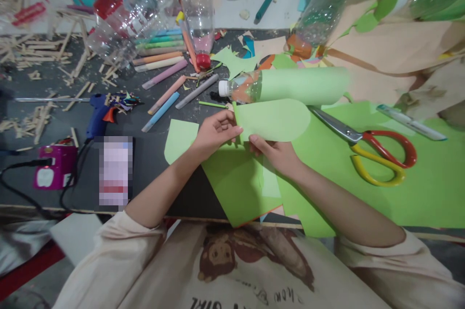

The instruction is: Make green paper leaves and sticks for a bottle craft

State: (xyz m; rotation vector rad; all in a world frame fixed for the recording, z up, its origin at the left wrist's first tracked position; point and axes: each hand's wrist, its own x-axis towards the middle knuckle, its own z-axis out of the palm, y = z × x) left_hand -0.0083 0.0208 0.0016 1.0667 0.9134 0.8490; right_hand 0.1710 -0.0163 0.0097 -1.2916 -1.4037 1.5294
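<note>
A pale green paper piece (278, 119) with a rounded right end is held up between both hands at the centre. My left hand (218, 131) pinches its left end, where a narrow bright green strip (238, 117) runs along the edge. The thumb and fingers of my right hand (271, 149) grip its lower edge. Just beyond it lies a clear bottle (247, 87) with a white cap, wrapped in pale green paper (305, 84). Bright green paper (236, 178) is under the hands.
Scissors (358, 137) with red and yellow handles lie open at right. A blue glue gun (97, 113), a phone (115, 171) and a purple power block (54, 166) are at left. Coloured paper tubes (165, 96), wooden sticks, plastic bottles and paper scraps cover the back.
</note>
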